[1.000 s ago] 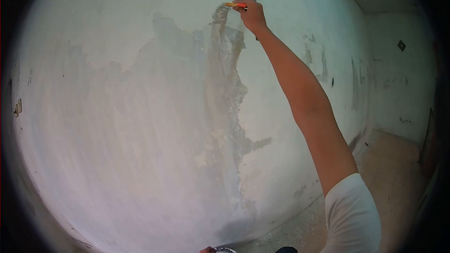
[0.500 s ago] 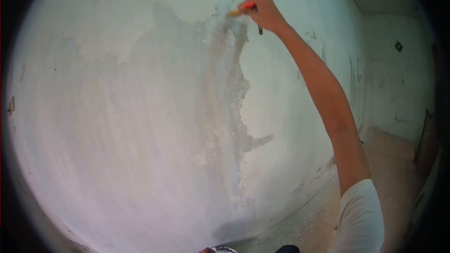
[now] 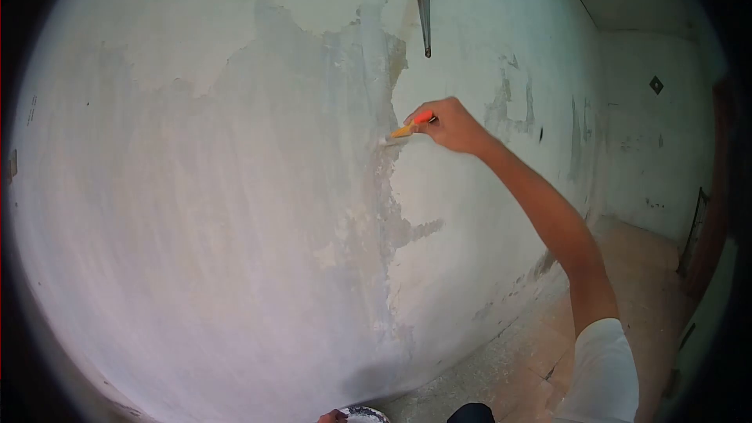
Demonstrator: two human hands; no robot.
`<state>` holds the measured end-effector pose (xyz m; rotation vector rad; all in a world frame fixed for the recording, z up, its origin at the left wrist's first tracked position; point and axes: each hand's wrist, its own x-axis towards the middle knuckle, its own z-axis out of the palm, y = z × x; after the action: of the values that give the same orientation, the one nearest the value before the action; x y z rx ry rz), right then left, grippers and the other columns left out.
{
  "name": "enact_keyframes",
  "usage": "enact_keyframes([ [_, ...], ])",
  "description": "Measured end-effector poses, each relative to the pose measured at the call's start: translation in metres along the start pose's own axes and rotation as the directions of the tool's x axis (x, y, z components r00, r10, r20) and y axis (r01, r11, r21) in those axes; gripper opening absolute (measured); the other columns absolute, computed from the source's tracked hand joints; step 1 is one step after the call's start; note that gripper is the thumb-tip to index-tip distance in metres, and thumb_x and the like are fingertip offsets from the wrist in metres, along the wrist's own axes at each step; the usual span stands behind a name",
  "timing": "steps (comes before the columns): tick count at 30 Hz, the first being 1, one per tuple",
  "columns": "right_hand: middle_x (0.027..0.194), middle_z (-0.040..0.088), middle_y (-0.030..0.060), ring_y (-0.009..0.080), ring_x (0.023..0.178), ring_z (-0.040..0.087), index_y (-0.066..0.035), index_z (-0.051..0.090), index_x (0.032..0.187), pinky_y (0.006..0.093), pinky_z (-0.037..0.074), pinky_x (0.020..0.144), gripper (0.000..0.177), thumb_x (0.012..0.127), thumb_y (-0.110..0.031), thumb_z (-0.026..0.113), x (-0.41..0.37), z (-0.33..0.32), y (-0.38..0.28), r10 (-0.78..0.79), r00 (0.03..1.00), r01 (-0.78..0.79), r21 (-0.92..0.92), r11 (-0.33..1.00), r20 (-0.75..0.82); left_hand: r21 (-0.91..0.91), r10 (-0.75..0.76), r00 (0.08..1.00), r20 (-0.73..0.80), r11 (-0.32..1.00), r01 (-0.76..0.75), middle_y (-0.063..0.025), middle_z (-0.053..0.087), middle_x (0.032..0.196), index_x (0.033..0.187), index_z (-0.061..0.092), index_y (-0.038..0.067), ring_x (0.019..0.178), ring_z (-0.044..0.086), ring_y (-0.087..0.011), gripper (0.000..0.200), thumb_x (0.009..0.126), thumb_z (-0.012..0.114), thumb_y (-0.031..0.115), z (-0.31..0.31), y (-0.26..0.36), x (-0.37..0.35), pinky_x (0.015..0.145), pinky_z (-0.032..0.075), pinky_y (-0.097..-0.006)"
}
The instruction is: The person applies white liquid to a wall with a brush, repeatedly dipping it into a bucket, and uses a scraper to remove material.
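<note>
Right hand is raised on an outstretched arm and closed around the orange handle of a scraper. The handle sticks out of the fist to the left and slightly down. The pale blade end is just left of the knuckles and touches the wall.

Contact point is on the ragged vertical edge where the greyer, patchy area on the left meets the smoother light coat on the right, about mid-height in view.

Metal bracket is fixed to the wall well above the hand, clear of the scraper.

Left hand shows only as a sliver at the bottom edge, so can't tell its grip. It's just beside the rim of a round container, also mostly cut off; can't tell if they touch.

White sleeve is at lower right. Floor runs along the wall base on the right, with pale debris near the skirting.
</note>
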<state>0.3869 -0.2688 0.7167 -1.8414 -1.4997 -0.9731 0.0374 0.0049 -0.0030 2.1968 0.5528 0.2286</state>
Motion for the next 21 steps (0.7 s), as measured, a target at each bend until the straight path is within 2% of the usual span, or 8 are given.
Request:
enact_keyframes([
  [4,0.096,0.084,0.0086,0.0191,0.089,0.077,-0.001,0.084,0.101,0.0366,0.059,0.083,0.012,0.093,-0.003,0.075,0.064,-0.033,0.002,0.013,0.975,-0.028,0.063,0.998,0.221,0.094,-0.060,0.996,-0.072,0.993,0.067,-0.0219,0.080,0.116,0.118,0.080,0.007,0.111,0.074,-0.0451,0.033,0.100,0.076,0.034,0.000,-0.002,-0.002,0.096,0.058,-0.0522],
  [9,0.093,0.082,0.0150,0.0252,0.085,0.077,-0.003,0.084,0.102,0.0382,0.059,0.083,0.014,0.092,-0.009,0.077,0.168,-0.060,0.015,-0.074,0.994,0.059,-0.175,0.983,-0.081,0.036,-0.101,0.993,-0.063,0.994,0.104,-0.0229,0.080,0.115,0.118,0.080,0.007,0.109,0.074,-0.0440,0.036,0.097,0.080,0.036,0.005,-0.013,0.014,0.095,0.058,-0.0508],
  [13,0.096,0.082,0.0167,0.0306,0.088,0.078,-0.006,0.085,0.109,0.0405,0.059,0.084,0.018,0.095,-0.008,0.075,0.179,-0.065,0.009,-0.290,0.856,0.187,-0.267,0.946,-0.428,0.083,-0.006,0.998,-0.064,0.997,0.011,-0.0226,0.081,0.116,0.117,0.080,0.008,0.110,0.075,-0.0435,0.033,0.096,0.080,0.033,0.010,-0.016,0.018,0.095,0.058,-0.0511],
  [14,0.098,0.083,0.0159,0.0315,0.090,0.078,-0.007,0.085,0.111,0.0409,0.059,0.085,0.019,0.095,-0.007,0.073,0.175,-0.058,0.014,-0.369,0.792,0.232,-0.318,0.919,-0.487,0.085,-0.013,0.999,-0.049,0.996,0.018,-0.0226,0.081,0.116,0.117,0.080,0.008,0.110,0.075,-0.0435,0.033,0.096,0.080,0.033,0.010,-0.018,0.016,0.095,0.058,-0.0511],
  [16,0.107,0.082,0.0154,0.0333,0.092,0.077,-0.006,0.082,0.118,0.0387,0.060,0.083,0.022,0.097,-0.010,0.075,0.130,-0.023,0.024,-0.343,0.849,0.233,-0.299,0.925,-0.401,0.069,-0.036,0.998,-0.050,0.997,0.039,-0.0235,0.081,0.116,0.119,0.080,0.008,0.112,0.075,-0.0428,0.033,0.095,0.082,0.031,0.006,-0.023,0.016,0.097,0.058,-0.0509],
  [17,0.110,0.081,0.0158,0.0355,0.093,0.077,-0.006,0.081,0.120,0.0400,0.060,0.084,0.023,0.097,-0.007,0.075,0.092,0.003,0.021,-0.321,0.880,0.217,-0.305,0.927,-0.350,0.086,0.024,0.981,-0.191,0.996,-0.008,-0.0192,0.081,0.095,0.101,0.084,0.014,0.094,0.078,-0.0434,0.020,0.097,0.071,0.029,0.027,-0.058,0.027,0.084,0.062,-0.0533],
  [20,0.114,0.079,0.0132,0.0354,0.100,0.077,-0.010,0.080,0.122,0.0380,0.061,0.086,0.030,0.094,0.000,0.077,-0.048,0.090,0.028,-0.240,0.936,0.192,-0.198,0.961,-0.259,0.029,0.063,0.977,-0.203,0.998,-0.058,-0.0165,0.081,0.087,0.099,0.084,0.009,0.085,0.080,-0.0369,0.017,0.094,0.074,0.022,0.023,-0.068,0.025,0.078,0.062,-0.0472],
  [21,0.116,0.078,0.0135,0.0358,0.105,0.075,-0.012,0.078,0.129,0.0424,0.061,0.090,0.031,0.100,-0.003,0.071,-0.097,0.106,0.014,-0.141,0.979,0.131,-0.077,0.988,-0.145,0.057,0.071,0.975,-0.212,0.997,-0.060,-0.0217,0.080,0.095,0.100,0.082,0.007,0.093,0.078,-0.0439,0.022,0.098,0.070,0.025,0.017,-0.057,0.016,0.082,0.061,-0.0527],
])
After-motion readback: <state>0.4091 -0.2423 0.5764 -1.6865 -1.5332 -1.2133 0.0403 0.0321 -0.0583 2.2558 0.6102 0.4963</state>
